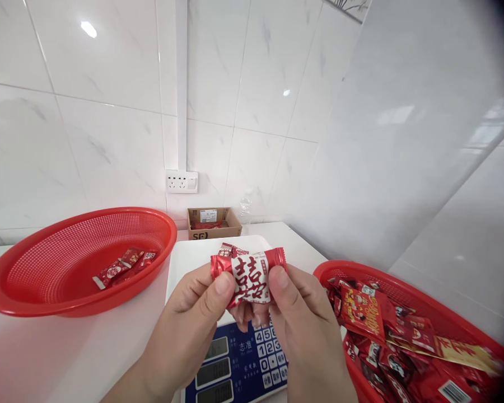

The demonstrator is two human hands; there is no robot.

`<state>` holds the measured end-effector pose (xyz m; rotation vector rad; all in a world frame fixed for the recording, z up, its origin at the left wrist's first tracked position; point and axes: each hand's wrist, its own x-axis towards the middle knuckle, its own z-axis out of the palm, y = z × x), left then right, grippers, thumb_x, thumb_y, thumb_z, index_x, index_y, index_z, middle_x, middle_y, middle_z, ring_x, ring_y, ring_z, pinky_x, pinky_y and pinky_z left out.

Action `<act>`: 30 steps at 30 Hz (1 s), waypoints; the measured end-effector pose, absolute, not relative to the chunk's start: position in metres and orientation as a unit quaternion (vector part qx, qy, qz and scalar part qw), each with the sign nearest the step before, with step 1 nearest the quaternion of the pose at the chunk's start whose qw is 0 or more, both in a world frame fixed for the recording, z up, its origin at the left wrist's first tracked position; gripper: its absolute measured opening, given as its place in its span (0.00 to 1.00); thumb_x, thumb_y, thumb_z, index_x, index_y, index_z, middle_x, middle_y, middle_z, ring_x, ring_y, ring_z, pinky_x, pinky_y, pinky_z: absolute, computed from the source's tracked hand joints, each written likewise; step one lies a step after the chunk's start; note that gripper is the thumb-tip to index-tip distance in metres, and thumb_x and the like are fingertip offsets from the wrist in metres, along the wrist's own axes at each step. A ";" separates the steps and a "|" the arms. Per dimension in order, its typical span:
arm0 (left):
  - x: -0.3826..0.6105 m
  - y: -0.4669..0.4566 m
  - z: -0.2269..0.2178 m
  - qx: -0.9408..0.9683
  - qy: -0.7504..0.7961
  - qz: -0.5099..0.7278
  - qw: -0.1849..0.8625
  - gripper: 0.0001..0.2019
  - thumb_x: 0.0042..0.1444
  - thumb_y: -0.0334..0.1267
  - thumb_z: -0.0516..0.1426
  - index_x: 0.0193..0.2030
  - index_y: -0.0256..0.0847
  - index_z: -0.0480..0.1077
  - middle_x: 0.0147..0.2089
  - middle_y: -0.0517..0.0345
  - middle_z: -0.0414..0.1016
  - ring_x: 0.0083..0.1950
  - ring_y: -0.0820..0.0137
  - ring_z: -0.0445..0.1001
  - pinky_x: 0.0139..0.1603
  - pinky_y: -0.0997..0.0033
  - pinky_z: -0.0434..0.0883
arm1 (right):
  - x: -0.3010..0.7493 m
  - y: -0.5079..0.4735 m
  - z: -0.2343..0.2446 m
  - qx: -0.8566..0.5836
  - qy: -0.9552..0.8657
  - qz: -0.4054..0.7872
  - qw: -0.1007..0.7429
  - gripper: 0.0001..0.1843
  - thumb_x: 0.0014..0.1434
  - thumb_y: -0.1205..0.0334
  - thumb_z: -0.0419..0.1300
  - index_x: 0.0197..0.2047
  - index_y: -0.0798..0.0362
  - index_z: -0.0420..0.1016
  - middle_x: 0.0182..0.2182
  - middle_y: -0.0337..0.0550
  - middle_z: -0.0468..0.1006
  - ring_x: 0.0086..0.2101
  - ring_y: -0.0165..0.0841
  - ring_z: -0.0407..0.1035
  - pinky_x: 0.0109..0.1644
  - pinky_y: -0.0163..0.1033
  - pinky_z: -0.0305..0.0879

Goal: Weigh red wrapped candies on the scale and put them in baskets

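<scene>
Both my hands grip a red and white wrapped candy (251, 274) with large red characters on its front. My left hand (195, 305) pinches its left side, thumb on the face; my right hand (300, 308) does the same at the right end. Just below and behind it is a digital weighing scale (243, 369), with a blue keypad panel and a white weighing plate (189, 252). Another red packet (230, 249) shows on the plate, partly covered by the candy. My hands also hide part of the keys.
To the left stands a red plastic basket (29, 263) holding a few red packets (120, 268). A second red basket (331, 267), at the right, is full of mixed red snack packets (361, 313). Against the tiled wall are a cardboard box (214, 224), a clear bottle (246, 207) and a socket (182, 182).
</scene>
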<state>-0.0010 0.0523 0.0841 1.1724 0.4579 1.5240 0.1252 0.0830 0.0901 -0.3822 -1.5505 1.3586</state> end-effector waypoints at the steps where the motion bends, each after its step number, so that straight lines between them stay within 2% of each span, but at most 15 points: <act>1: -0.001 0.052 0.085 0.497 0.208 0.651 0.535 0.21 0.59 0.54 0.57 0.24 0.40 0.71 0.26 0.56 0.72 0.33 0.66 0.71 0.34 0.68 0.67 | 0.125 0.082 0.091 -0.165 -0.647 0.551 0.500 0.28 0.65 0.42 0.53 0.24 0.54 0.74 0.19 0.42 0.72 0.21 0.31 0.66 0.24 0.36 0.59; 4: -0.002 0.050 0.087 0.500 0.259 0.656 0.503 0.22 0.60 0.56 0.56 0.25 0.40 0.73 0.28 0.54 0.74 0.36 0.64 0.71 0.35 0.67 0.66 | 0.126 0.081 0.093 -0.183 -0.677 0.505 0.503 0.26 0.66 0.44 0.53 0.25 0.53 0.75 0.21 0.42 0.73 0.24 0.31 0.66 0.27 0.36 0.61; 10: -0.002 0.047 0.085 0.539 0.305 0.652 0.437 0.18 0.61 0.51 0.56 0.28 0.41 0.73 0.29 0.57 0.71 0.33 0.68 0.66 0.35 0.69 0.65 | 0.123 0.083 0.090 -0.195 -0.643 0.523 0.525 0.28 0.60 0.36 0.56 0.24 0.52 0.69 0.21 0.39 0.66 0.23 0.31 0.59 0.27 0.36 0.58; 14: -0.001 0.045 0.083 0.563 0.336 0.650 0.383 0.20 0.62 0.51 0.55 0.24 0.40 0.67 0.26 0.60 0.66 0.28 0.71 0.61 0.30 0.71 0.61 | 0.120 0.080 0.092 -0.235 -0.650 0.476 0.544 0.26 0.65 0.42 0.53 0.23 0.51 0.64 0.19 0.36 0.62 0.21 0.30 0.57 0.24 0.36 0.56; 19: -0.003 0.043 0.081 0.576 0.379 0.621 0.373 0.23 0.63 0.55 0.51 0.24 0.41 0.60 0.25 0.60 0.60 0.27 0.71 0.58 0.28 0.70 0.58 | 0.119 0.080 0.093 -0.222 -0.717 0.345 0.564 0.23 0.69 0.53 0.49 0.22 0.51 0.58 0.19 0.35 0.62 0.21 0.28 0.57 0.25 0.35 0.54; 22: -0.002 0.043 0.081 0.585 0.395 0.628 0.327 0.22 0.65 0.53 0.50 0.24 0.41 0.61 0.25 0.61 0.61 0.26 0.72 0.58 0.27 0.71 0.59 | 0.119 0.082 0.090 -0.205 -0.742 0.293 0.567 0.22 0.70 0.57 0.47 0.23 0.51 0.55 0.20 0.36 0.62 0.22 0.28 0.58 0.25 0.34 0.55; 26: -0.002 0.043 0.082 0.611 0.383 0.622 0.304 0.21 0.66 0.52 0.48 0.27 0.41 0.65 0.27 0.59 0.66 0.29 0.71 0.64 0.29 0.72 0.62 | 0.120 0.083 0.087 -0.194 -0.751 0.278 0.567 0.21 0.71 0.57 0.45 0.24 0.51 0.58 0.21 0.37 0.63 0.23 0.29 0.59 0.24 0.35 0.54; 30: -0.002 0.043 0.082 0.602 0.388 0.627 0.307 0.22 0.65 0.53 0.50 0.25 0.41 0.63 0.25 0.60 0.63 0.27 0.72 0.60 0.27 0.72 0.60 | 0.120 0.082 0.088 -0.199 -0.750 0.265 0.572 0.21 0.71 0.59 0.46 0.24 0.51 0.56 0.20 0.36 0.62 0.22 0.28 0.59 0.25 0.34 0.54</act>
